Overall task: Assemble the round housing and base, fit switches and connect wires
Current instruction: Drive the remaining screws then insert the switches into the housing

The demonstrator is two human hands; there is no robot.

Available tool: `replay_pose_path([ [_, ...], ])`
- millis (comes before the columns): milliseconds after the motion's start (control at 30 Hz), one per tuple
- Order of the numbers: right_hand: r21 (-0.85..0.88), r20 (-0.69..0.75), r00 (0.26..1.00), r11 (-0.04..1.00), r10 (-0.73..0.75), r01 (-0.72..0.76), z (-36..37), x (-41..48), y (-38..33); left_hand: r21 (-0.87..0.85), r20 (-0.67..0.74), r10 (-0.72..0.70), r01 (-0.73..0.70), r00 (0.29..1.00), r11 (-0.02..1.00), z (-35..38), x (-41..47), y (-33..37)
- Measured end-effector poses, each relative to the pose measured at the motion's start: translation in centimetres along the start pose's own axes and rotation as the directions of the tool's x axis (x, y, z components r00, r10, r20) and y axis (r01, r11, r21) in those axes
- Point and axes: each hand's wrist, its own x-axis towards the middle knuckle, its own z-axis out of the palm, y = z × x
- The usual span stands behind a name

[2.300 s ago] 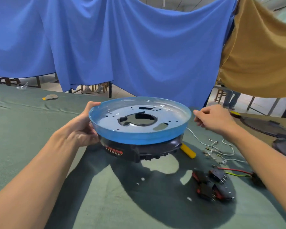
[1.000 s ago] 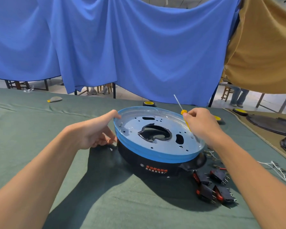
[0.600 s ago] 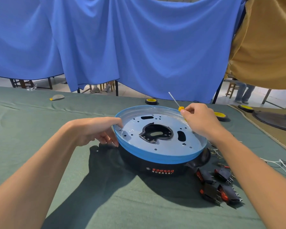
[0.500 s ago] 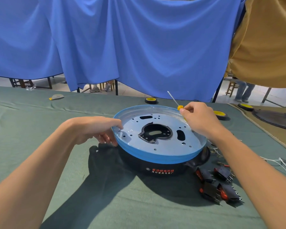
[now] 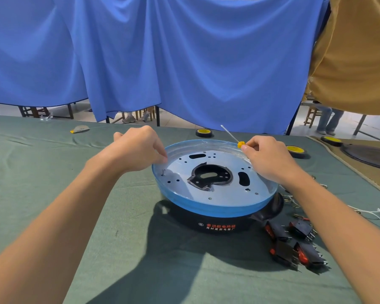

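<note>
bright daylight, hard near-side shadows, sharp focus, wide-angle edge distortion

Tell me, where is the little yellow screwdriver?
In the head view, the screwdriver is held in the right hand, over the far right rim of the round housing, its thin shaft pointing up toward the blue curtain.

Blue-rimmed silver housing (image 5: 215, 189) on a black base (image 5: 219, 224) with red lettering, over green cloth (image 5: 140, 249); yellow-handled screwdriver (image 5: 233, 137).

A blue cloth (image 5: 184, 62) and a mustard cloth (image 5: 355, 62) hang behind the green tabletop (image 5: 53, 172). Two yellow-topped tape rolls (image 5: 296, 150) lie on its far part.
</note>
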Motion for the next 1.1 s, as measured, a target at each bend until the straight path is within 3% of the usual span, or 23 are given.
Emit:
replay_pose_path([
  [300,-0.016,0.01,1.0,1.0,0.001,-0.001,-0.1,-0.2,-0.2,0.163,0.038,0.047,-0.052,0.998,0.985,0.9,0.3,0.3],
  [500,-0.031,0.014,1.0,1.0,0.002,-0.001,-0.1,-0.3,-0.5,0.288,-0.049,0.001,0.013,0.999,0.957,1.7,0.4,0.5],
  [867,-0.035,0.034,0.999,0.999,0.009,-0.008,-0.4,-0.7,-0.8,0.228,0.028,0.002,-0.009,1.0,0.974,1.5,0.4,1.0],
  [1100,-0.035,0.06,0.998,0.999,0.013,-0.011,-0.7,-1.0,-1.2,0.378,-0.082,0.09,-0.053,0.993,0.924,2.3,0.6,0.5],
])
